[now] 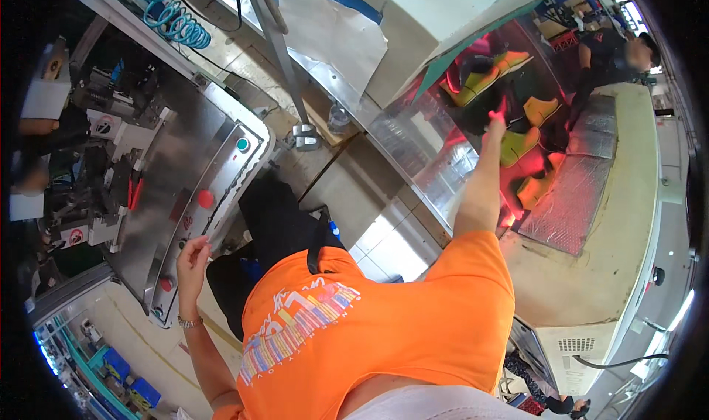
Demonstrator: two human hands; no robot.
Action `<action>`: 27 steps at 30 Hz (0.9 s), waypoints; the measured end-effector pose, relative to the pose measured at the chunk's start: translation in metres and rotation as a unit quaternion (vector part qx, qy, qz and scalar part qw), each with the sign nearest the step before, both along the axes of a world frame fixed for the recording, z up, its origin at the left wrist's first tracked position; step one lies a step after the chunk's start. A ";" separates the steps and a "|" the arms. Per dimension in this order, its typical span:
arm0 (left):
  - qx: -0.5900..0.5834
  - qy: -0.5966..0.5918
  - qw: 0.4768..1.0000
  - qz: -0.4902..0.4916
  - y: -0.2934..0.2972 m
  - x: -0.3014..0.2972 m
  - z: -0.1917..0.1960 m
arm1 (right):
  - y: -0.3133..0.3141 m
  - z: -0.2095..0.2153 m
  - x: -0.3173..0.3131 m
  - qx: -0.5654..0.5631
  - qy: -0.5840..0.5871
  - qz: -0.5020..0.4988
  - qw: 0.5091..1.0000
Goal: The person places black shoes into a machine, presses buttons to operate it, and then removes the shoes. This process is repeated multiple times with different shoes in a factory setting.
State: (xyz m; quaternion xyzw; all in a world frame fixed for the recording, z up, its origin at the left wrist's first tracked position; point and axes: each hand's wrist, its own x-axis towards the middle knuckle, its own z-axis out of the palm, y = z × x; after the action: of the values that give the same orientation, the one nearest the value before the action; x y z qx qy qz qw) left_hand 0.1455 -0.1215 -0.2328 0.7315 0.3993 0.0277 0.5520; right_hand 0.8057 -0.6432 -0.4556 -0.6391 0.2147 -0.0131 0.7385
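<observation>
My right arm reaches into a red-lit opening of a large cream machine (598, 272). My right hand (495, 122) is small and red-tinted there, right beside a yellow-green shoe upper (519, 147); whether its fingers touch or grip the upper I cannot make out. Around it lie more shoe uppers: a long yellow-green one (473, 88) farther in, a yellow one (541, 111) to the right and an orange-yellow one (535, 191) nearer. My left hand (194, 257), a metal watch at its wrist, hovers by a metal control panel (221, 165), fingers loosely bent and apart, holding nothing.
On the panel are a green button (242, 145) and a red button (205, 198). Silvery padding (565, 213) lines the opening's right edge. A teal coiled hose (173, 21) hangs at the upper left. Another person (617, 58) stands beyond the machine. A metal post (284, 51) rises ahead.
</observation>
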 end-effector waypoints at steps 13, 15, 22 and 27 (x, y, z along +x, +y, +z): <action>-0.413 -0.196 0.871 -0.181 -0.113 0.145 0.038 | 0.073 0.333 -0.265 -0.053 -0.299 0.279 0.911; -0.564 -0.233 0.768 -0.191 -0.146 0.160 0.044 | 0.079 0.315 -0.299 -0.107 -0.434 0.370 0.815; -0.516 -0.442 0.734 -0.015 -0.110 0.135 0.071 | 0.253 0.329 -0.382 0.229 -0.288 0.834 0.412; -0.359 -0.543 0.757 0.048 -0.040 0.077 0.066 | 0.338 0.315 -0.412 0.309 -0.082 0.764 0.560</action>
State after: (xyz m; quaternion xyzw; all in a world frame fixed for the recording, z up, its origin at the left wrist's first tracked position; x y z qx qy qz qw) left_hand 0.2223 -0.1612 -0.1670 0.3212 0.0479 0.3014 0.8965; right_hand 0.3937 -0.3052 -0.1407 -0.2925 -0.4251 0.5707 0.6387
